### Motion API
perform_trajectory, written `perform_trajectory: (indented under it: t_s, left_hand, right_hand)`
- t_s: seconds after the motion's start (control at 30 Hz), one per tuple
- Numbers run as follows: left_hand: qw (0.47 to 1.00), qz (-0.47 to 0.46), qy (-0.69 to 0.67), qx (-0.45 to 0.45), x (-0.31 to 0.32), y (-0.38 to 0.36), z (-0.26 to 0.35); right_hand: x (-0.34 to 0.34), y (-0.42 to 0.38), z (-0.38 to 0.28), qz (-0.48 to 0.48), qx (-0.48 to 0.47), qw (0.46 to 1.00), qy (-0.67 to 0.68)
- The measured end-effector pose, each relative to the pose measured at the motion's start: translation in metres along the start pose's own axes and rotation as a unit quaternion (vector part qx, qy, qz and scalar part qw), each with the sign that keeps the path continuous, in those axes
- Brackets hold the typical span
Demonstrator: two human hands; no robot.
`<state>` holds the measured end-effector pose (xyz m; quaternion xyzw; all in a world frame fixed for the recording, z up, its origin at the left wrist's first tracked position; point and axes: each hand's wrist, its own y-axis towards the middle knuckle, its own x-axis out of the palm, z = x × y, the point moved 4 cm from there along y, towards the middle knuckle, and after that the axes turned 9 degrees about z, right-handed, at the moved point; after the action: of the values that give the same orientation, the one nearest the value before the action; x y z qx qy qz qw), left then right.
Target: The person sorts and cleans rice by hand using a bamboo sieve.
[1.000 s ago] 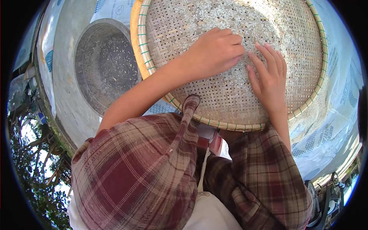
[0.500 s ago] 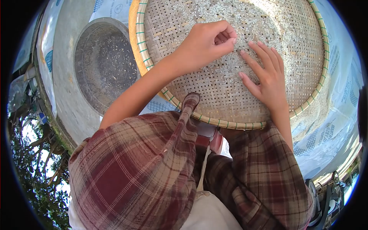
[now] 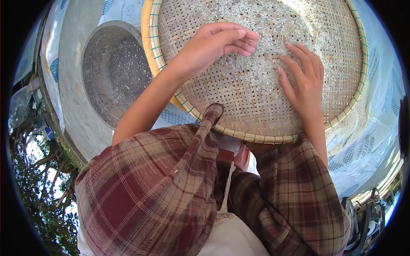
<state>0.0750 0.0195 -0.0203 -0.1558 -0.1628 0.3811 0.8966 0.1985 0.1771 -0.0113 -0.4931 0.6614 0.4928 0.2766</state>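
Note:
A round woven bamboo tray (image 3: 256, 115) with a green-stitched rim carries scattered white rice grains (image 3: 265, 77), thickest towards its far side. Over its left half, my left hand (image 3: 218, 42) is closed, thumb pressed against the index finger and the other fingers curled. Whatever sits in that pinch is too small to make out. My right hand (image 3: 304, 79) is open on the right half, fingers apart and slightly bent, fingertips at the grains. Left of the tray stands a dark grey bowl (image 3: 96, 81) with some loose grains in its bottom.
Under the tray's left edge shows a tan rim (image 3: 147, 42) of another round thing. Printed pale-blue sacking (image 3: 363, 158) lies beneath, with more grain on it at the right. A plaid garment (image 3: 141, 183) covers my lap, close to the tray's near rim.
My left hand has shifted left, towards the tray's rim, and turned so that its fingers show more. My right hand has moved slightly right, its fingers a little more bent.

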Motion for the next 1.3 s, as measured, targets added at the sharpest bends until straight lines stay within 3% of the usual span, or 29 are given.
perform_trajectory:
  t_s: [0.13, 0.27, 0.33, 0.47, 0.53, 0.63, 0.83, 0.97, 1.3]
  left_hand:
    - [0.995, -0.021, -0.091, -0.034, -0.002, 0.001, -0.003]
    - [0.998, -0.008, -0.06, -0.031, -0.001, -0.002, -0.001]
    - [0.994, 0.026, 0.102, 0.031, 0.002, -0.005, 0.003]
    - [0.974, 0.039, 0.215, 0.059, 0.0, -0.008, 0.003]
    - [0.926, 0.053, 0.341, 0.155, 0.002, -0.011, 0.012]
    - [0.891, 0.05, 0.408, 0.192, 0.005, -0.016, 0.018]
    - [0.846, 0.01, 0.448, 0.288, 0.019, -0.019, 0.008]
    - [0.848, 0.015, 0.442, 0.294, 0.024, -0.018, 0.006]
    - [0.765, -0.007, 0.537, 0.355, 0.037, -0.025, 0.004]
  right_hand:
    - [0.0, -0.002, 0.004, 0.033, 0.011, 0.999, -0.023]
    - [-0.001, 0.0, -0.005, 0.017, 0.012, 1.0, 0.006]
    - [0.004, -0.001, -0.012, -0.04, -0.03, 0.999, 0.0]
    - [0.008, -0.002, -0.017, -0.075, -0.039, 0.996, 0.012]
    - [0.011, -0.003, -0.02, -0.104, -0.069, 0.992, 0.006]
    - [0.014, -0.003, -0.019, -0.119, -0.058, 0.991, 0.0]
    - [0.012, -0.001, -0.012, -0.083, -0.035, 0.996, -0.002]
    - [0.009, -0.001, -0.008, -0.065, -0.023, 0.998, 0.005]
    - [0.005, 0.001, -0.015, -0.057, -0.03, 0.997, 0.044]
